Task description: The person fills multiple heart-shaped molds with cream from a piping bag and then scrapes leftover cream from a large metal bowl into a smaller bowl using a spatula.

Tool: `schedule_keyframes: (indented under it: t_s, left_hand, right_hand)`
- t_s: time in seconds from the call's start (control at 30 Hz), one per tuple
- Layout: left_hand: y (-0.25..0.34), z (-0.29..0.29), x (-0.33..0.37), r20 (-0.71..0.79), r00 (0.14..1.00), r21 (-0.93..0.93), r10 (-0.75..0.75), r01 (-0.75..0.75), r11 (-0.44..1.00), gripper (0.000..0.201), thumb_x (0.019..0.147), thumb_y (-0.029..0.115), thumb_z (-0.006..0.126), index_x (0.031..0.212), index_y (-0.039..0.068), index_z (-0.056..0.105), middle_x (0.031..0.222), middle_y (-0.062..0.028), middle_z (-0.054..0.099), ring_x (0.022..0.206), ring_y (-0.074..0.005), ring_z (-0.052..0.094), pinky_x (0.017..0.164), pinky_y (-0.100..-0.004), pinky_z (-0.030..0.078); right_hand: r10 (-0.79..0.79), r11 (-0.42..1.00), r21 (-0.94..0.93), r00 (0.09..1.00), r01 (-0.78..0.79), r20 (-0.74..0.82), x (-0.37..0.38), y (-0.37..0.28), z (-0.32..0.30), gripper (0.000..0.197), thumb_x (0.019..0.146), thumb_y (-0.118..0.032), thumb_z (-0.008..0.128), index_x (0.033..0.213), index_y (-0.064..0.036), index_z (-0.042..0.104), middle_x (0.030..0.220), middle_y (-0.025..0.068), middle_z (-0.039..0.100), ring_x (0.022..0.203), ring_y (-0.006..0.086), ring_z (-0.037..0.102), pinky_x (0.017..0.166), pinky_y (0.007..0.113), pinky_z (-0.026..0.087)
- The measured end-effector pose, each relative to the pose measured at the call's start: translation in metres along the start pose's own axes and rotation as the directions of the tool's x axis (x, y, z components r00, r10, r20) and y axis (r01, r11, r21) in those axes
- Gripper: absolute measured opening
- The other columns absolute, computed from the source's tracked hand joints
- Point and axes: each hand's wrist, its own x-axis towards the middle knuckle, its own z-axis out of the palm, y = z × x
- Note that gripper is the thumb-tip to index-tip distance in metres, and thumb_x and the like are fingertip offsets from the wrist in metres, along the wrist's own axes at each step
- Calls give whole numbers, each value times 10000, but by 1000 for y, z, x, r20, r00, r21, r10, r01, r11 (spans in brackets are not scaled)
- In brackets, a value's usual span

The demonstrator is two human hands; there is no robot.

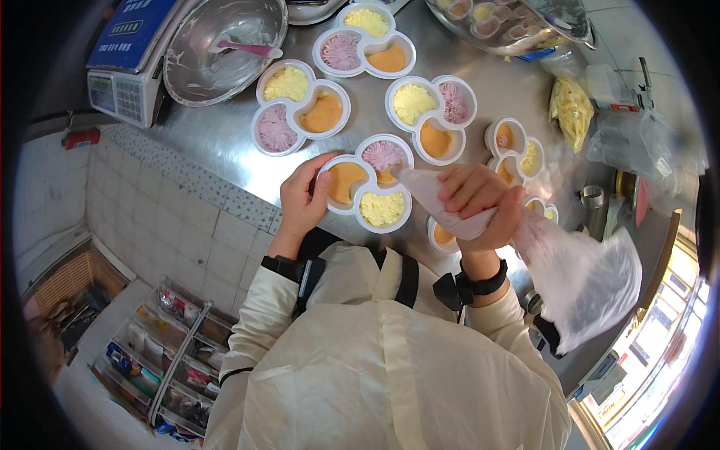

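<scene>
Gripping the three-lobed tray (367, 187) by its left rim on the steel counter (217, 154), the left hand (304, 195) seemingly steadies it; right of the tray, the right hand (484, 201) clenches a piping bag (541, 244), tip inward, apparently for aim.

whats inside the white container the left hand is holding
The white three-part container holds smooth orange filling on the left, yellow shreds at lower right, and purple strands above, with orange showing at their lower edge. What lies beneath the strands and shreds is covered.
</scene>
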Motion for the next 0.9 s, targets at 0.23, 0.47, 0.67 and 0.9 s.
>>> schedule_keyframes:
  t_s: [0.23,0.47,0.67,0.9]
  left_hand:
    - [-3,0,1,4,999,16,47,-47,999,234,878,141,510,1057,20,596,911,-101,636,704,-132,584,624,-230,455]
    - [-3,0,0,5,1000,4,-4,4,1000,238,879,147,507,1058,18,597,910,-100,636,699,-131,582,632,-231,453]
    - [-3,1,1,0,1000,0,14,-14,1000,242,881,154,503,1060,20,596,909,-104,635,713,-136,592,634,-231,458]
    - [-1,1,1,8,1000,6,1,-1,1000,237,879,144,500,1058,20,595,908,-103,635,719,-137,597,634,-229,461]
  right_hand:
    - [47,998,45,999,-48,4,-5,20,2,593,955,-369,211,493,-58,413,516,108,481,560,224,505,685,371,444]
    - [48,997,56,999,-48,5,-4,23,2,561,954,-371,270,526,-46,430,523,105,501,542,217,517,660,358,444]
    - [66,996,67,998,-67,16,-4,21,5,577,955,-364,221,493,-69,401,507,95,469,542,212,493,664,356,433]
    - [9,1000,14,1000,-8,-26,-3,22,-1,584,946,-369,218,485,-66,413,504,100,474,547,224,497,670,371,432]
